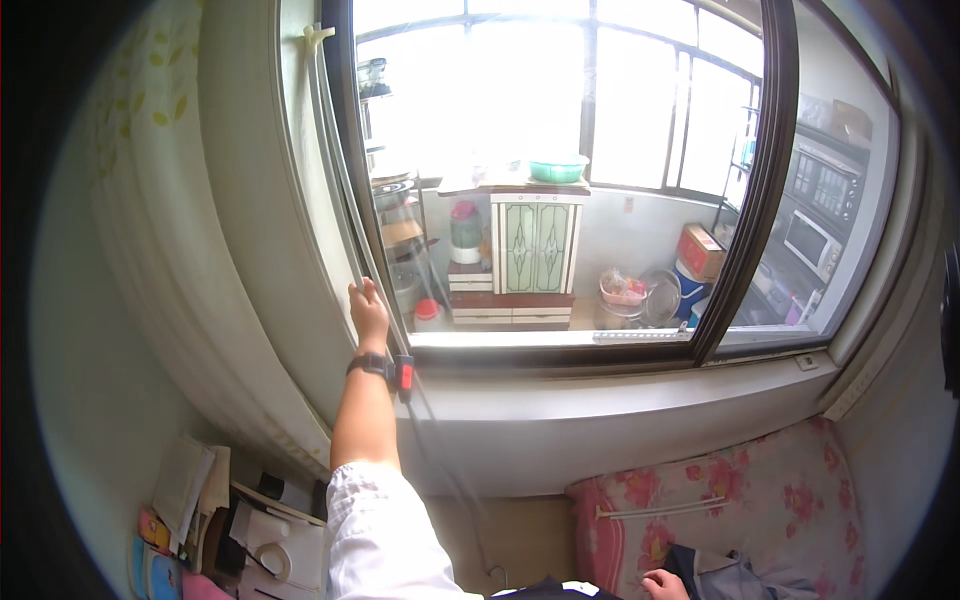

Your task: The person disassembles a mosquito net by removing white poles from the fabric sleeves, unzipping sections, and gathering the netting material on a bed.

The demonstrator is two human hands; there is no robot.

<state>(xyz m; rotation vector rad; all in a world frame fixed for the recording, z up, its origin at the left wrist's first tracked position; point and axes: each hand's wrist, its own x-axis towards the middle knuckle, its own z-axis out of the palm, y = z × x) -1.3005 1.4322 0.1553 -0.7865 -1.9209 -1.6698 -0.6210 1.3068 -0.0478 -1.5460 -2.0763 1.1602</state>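
My left hand (370, 312) reaches up to the left side of the window, with a dark band on its wrist. Its fingers are curled around a thin pale pole (340, 150) that runs up along the window frame (348, 200). A cream forked piece (318, 38) sits at the top of that pole. Beside the wrist is a small red and black device (404, 378). My right hand (664, 585) is low at the bottom edge, only partly in view, fingers loosely bent and nothing seen in them. Grey-blue clothing (735, 577) lies just right of it.
A pale curtain (165, 230) hangs at the left, above papers and a tape roll (273, 560). Below the window runs a white sill (560, 400). Two white rods (660, 508) lie on a pink floral bedcover (790, 490). Behind the glass stands a cabinet (535, 250).
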